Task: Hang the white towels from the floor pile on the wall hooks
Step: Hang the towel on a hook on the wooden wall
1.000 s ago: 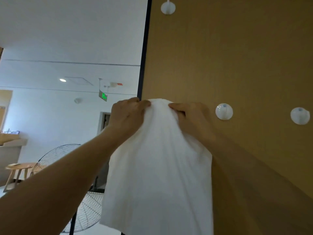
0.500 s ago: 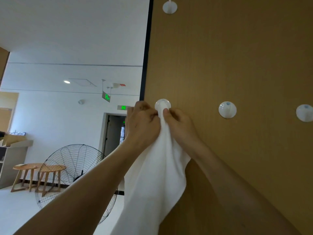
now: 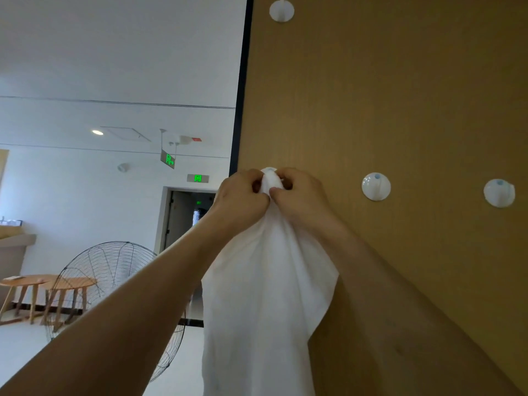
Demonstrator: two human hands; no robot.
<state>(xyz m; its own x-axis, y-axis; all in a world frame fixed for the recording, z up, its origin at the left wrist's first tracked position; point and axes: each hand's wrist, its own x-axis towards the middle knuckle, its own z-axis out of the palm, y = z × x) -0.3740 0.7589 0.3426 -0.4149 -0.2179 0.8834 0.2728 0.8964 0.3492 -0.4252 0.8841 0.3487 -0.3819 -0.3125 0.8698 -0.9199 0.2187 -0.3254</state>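
Note:
A white towel (image 3: 265, 295) hangs down the brown wooden wall (image 3: 385, 95). Its bunched top is pressed against a white wall hook (image 3: 269, 169), of which only the upper rim shows. My left hand (image 3: 241, 197) pinches the bunched cloth from the left. My right hand (image 3: 300, 195) pinches it from the right, fingers curled into the fabric. The two hands touch each other at the hook. Whether the cloth is caught on the hook is hidden by my fingers.
Two bare white hooks (image 3: 376, 186) (image 3: 499, 192) sit to the right at the same height, and another hook (image 3: 281, 10) is higher up. Left of the wall's dark edge (image 3: 241, 90) an open room holds a standing wire fan (image 3: 114, 284) and low wooden tables (image 3: 43, 284).
Both hands gathered the spread towel top into a bunch and raised it over the hook, which showed bare half a second ago and is now mostly covered.

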